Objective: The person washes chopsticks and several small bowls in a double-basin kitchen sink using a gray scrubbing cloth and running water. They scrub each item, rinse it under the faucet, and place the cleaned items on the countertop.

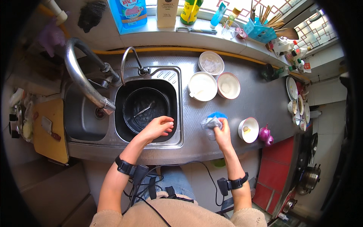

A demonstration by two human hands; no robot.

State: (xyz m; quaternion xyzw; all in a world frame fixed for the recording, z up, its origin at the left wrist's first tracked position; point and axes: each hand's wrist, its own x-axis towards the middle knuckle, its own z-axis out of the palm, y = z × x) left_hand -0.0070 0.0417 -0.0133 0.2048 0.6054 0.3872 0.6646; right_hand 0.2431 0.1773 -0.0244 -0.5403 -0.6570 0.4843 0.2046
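My right hand point(223, 133) grips a grey cloth point(211, 126) on the metal countertop, with a blue cloth or pad point(217, 115) partly hidden just behind it. Above the near right corner of the sink basin point(176, 124) hovers my left hand point(160, 127), fingers loosely curled and apart, holding nothing. Inside that basin sits a round black pan point(153, 98) with a silver utensil point(143, 110) in it. To the right of the cloth stands a white bowl point(244, 136) with a small yellowish piece inside. Two purple onions point(264, 133) lie beside the bowl.
Three bowls point(202, 88) cluster behind the cloth. A large faucet point(82, 76) arches over the left basin, and a thin tap point(127, 61) stands behind the right one. A cleaver point(49, 127) rests on a yellow cutting board point(42, 146). Stacked dishes point(292, 88) occupy the far right.
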